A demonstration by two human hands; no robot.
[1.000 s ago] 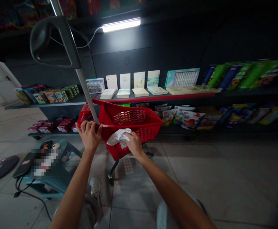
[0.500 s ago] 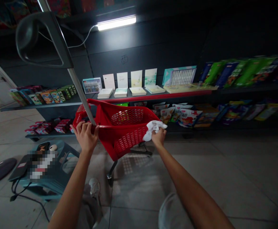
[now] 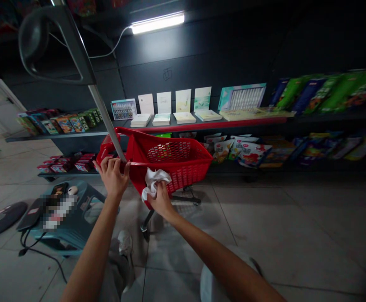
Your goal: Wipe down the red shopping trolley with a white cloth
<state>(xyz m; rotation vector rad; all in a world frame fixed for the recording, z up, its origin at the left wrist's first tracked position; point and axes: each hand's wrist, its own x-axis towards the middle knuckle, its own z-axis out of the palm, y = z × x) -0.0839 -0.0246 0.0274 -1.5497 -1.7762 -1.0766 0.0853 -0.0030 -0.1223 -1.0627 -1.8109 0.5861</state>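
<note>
A red plastic shopping cart (image 3: 179, 152) with a mesh-patterned basket stands in front of me on small wheels. My left hand (image 3: 114, 177) is wrapped around its near rim, right beside the tall grey metal pole (image 3: 105, 117), which rises to a dark looped handle (image 3: 57, 46). My right hand (image 3: 161, 200) presses a crumpled white cloth (image 3: 154, 182) against the basket's outer side wall, near the left hand. The cloth hides part of that wall.
Low dark shelves (image 3: 201, 126) hold books, cards and colourful packages behind the cart. To the left, a teal plastic stool (image 3: 69, 235) carries a pixelated item and a small white object. A cable (image 3: 41, 260) trails across the tiled floor (image 3: 264, 235). My knees and a shoe show below.
My right hand has moved left and down along the basket's side, taking the cloth from the far end back towards the near end. My left hand stays on the rim.
</note>
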